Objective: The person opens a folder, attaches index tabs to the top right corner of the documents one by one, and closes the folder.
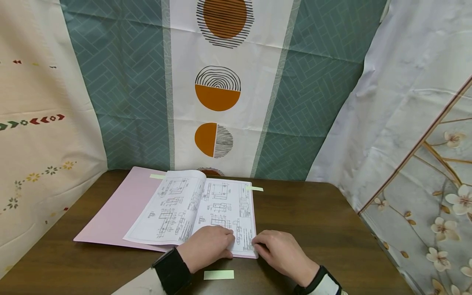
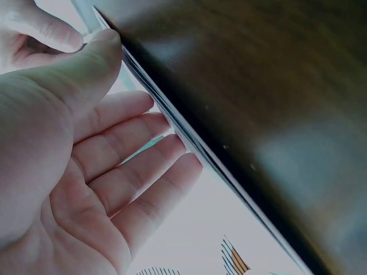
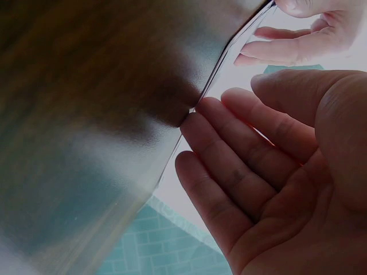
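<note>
An open booklet of technical drawings (image 1: 228,196) lies on the table, its left page (image 1: 166,205) bowed up near the spine. Under that page a pink cover (image 1: 114,209) spreads out to the left. My left hand (image 1: 208,247) rests on the lower part of the right page, and in the left wrist view its thumb lies at the booklet's edge with the fingers loosely extended. At the booklet's lower right edge is my right hand (image 1: 280,252), fingertips (image 3: 192,123) touching along the side. Its thumb stands apart from the fingers in the right wrist view.
A pale green sticky strip (image 1: 219,275) lies on the brown table (image 1: 295,213) in front of the booklet. Similar green tabs stick to the right page's upper edge (image 1: 255,188) and the pink cover's top. Patterned curtains (image 1: 221,98) hang behind and at both sides.
</note>
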